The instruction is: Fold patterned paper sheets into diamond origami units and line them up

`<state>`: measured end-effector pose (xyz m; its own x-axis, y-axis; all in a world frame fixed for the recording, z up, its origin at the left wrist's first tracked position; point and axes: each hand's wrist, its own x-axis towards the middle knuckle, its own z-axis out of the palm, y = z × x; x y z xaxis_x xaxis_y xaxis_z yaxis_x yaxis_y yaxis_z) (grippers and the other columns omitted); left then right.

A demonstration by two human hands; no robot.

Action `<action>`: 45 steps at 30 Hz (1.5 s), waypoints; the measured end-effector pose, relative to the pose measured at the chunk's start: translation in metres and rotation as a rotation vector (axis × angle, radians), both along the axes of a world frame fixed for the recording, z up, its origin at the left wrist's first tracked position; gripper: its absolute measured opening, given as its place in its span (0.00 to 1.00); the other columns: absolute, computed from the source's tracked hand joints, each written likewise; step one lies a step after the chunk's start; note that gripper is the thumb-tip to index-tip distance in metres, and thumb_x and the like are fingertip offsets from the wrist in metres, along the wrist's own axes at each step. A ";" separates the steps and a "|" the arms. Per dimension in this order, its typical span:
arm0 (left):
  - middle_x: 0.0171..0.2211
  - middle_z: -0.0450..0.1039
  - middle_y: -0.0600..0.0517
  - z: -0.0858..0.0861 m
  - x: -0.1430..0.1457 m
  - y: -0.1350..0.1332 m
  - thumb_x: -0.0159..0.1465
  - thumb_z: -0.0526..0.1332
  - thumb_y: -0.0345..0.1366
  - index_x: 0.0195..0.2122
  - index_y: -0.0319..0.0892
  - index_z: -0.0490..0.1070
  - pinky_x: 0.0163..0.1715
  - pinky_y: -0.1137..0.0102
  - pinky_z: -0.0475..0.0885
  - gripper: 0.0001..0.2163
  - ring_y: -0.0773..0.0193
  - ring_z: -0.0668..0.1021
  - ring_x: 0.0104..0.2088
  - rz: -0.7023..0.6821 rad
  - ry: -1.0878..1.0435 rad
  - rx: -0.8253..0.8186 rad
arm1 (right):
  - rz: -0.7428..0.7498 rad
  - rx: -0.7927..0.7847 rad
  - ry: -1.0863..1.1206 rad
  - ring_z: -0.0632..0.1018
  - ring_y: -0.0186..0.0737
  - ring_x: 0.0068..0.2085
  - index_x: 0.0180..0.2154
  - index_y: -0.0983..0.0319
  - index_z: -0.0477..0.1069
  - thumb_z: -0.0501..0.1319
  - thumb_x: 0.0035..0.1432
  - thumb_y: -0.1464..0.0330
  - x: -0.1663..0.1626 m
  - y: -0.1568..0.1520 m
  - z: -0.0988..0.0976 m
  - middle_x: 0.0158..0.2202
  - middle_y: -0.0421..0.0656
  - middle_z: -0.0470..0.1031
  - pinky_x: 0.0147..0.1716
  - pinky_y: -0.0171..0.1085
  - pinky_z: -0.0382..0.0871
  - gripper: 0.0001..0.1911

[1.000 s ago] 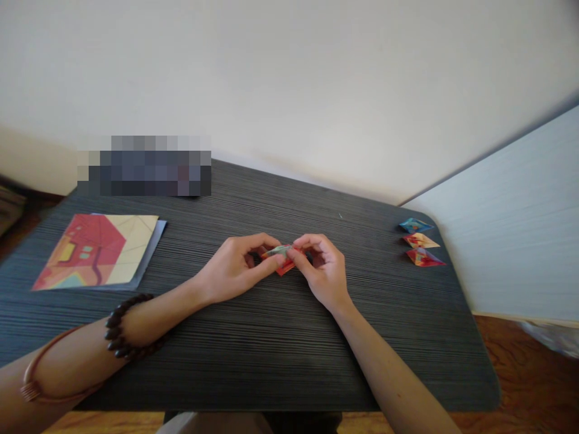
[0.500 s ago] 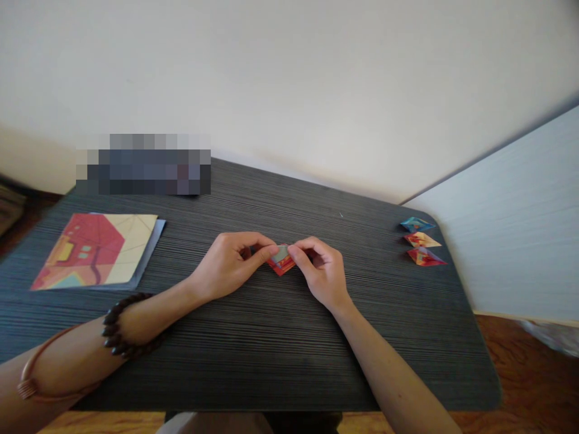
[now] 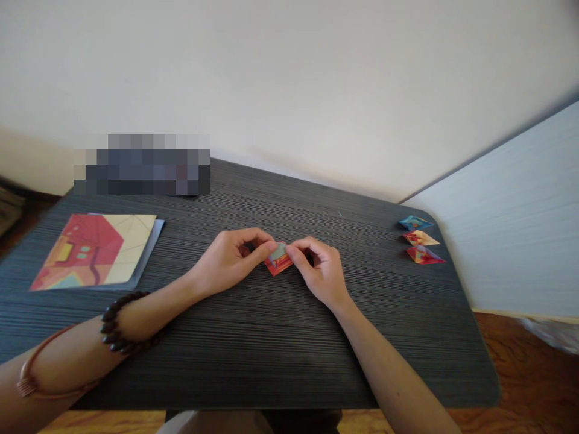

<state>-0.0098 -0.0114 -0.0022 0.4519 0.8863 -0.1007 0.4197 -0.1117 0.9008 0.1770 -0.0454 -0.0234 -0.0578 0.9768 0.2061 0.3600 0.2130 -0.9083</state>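
Observation:
A small piece of folded paper (image 3: 277, 263), red with a pale grey-green patch, is held between my two hands over the middle of the table, one corner pointing toward me. My left hand (image 3: 235, 256) pinches its left side between thumb and forefinger. On the opposite side, the thumb and forefinger of my right hand (image 3: 319, 265) close on its right edge. The fingertips hide the far corners of the paper.
Patterned paper sheets (image 3: 97, 250) lie stacked at the left of the dark table (image 3: 253, 349). Three folded paper pieces, one blue (image 3: 415, 223), one cream and orange (image 3: 421, 238), one red (image 3: 425, 255), sit in a column at the right. A blurred-out object (image 3: 145, 166) stands at the back left.
The folded paper has shifted and turned very slightly to the left between my fingers. Both hands keep nearly the same place and pinch.

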 end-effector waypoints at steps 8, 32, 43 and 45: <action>0.29 0.78 0.54 -0.003 -0.001 0.002 0.58 0.62 0.44 0.34 0.41 0.76 0.25 0.76 0.68 0.12 0.65 0.77 0.29 -0.063 -0.002 -0.132 | -0.092 0.010 0.037 0.75 0.33 0.27 0.30 0.58 0.76 0.63 0.55 0.63 0.000 -0.002 -0.002 0.27 0.38 0.78 0.30 0.34 0.67 0.07; 0.32 0.79 0.54 -0.009 -0.005 0.006 0.56 0.65 0.46 0.47 0.44 0.68 0.31 0.71 0.72 0.20 0.62 0.80 0.32 -0.106 -0.040 -0.142 | -0.128 -0.090 0.156 0.77 0.33 0.26 0.33 0.60 0.76 0.66 0.52 0.63 0.000 0.000 -0.003 0.26 0.38 0.78 0.28 0.33 0.70 0.07; 0.36 0.77 0.53 -0.017 -0.020 0.027 0.58 0.64 0.43 0.39 0.44 0.73 0.42 0.69 0.69 0.11 0.63 0.76 0.38 -0.245 0.122 0.504 | -0.055 0.014 -0.025 0.74 0.32 0.26 0.36 0.59 0.71 0.62 0.57 0.64 0.005 0.003 -0.005 0.26 0.37 0.76 0.30 0.33 0.67 0.06; 0.35 0.76 0.52 -0.018 -0.021 0.030 0.58 0.64 0.43 0.38 0.43 0.74 0.42 0.69 0.69 0.11 0.63 0.76 0.38 -0.268 0.092 0.493 | 0.015 0.031 -0.103 0.74 0.32 0.28 0.39 0.59 0.71 0.62 0.57 0.64 0.008 0.003 -0.004 0.29 0.37 0.77 0.31 0.34 0.67 0.08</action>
